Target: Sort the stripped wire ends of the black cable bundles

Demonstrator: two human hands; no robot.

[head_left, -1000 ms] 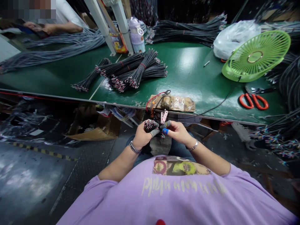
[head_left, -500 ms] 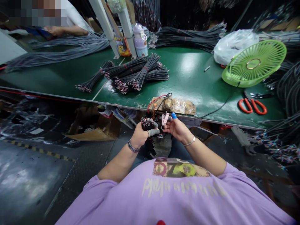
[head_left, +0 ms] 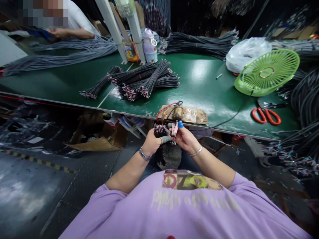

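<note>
My left hand [head_left: 152, 142], with grey finger covers and a dark bracelet, is closed around a bundle of black cables [head_left: 159, 130]. Their stripped red and white wire ends point up, and the dark lengths hang below. Close beside it, my right hand [head_left: 184, 138] wears a blue cover on the thumb and a silver bracelet. Its thumb and fingers are closed at a small pink clip-like piece [head_left: 175, 128]; the exact grip is partly hidden. Just beyond both hands, a worn wooden block [head_left: 195, 114] with red and black leads sits at the table edge.
On the green table [head_left: 201, 86] lie tied black cable bundles [head_left: 147, 79], red-handled scissors [head_left: 266, 116] and a green fan [head_left: 267, 71]. A purple bottle [head_left: 150, 46] stands by the posts. Behind at left, a co-worker's hand [head_left: 59, 33] is near grey cables.
My right hand has moved left, bringing its thumb against the pink piece. My left hand and the cable bundle have shifted slightly right. The view has tilted a little.
</note>
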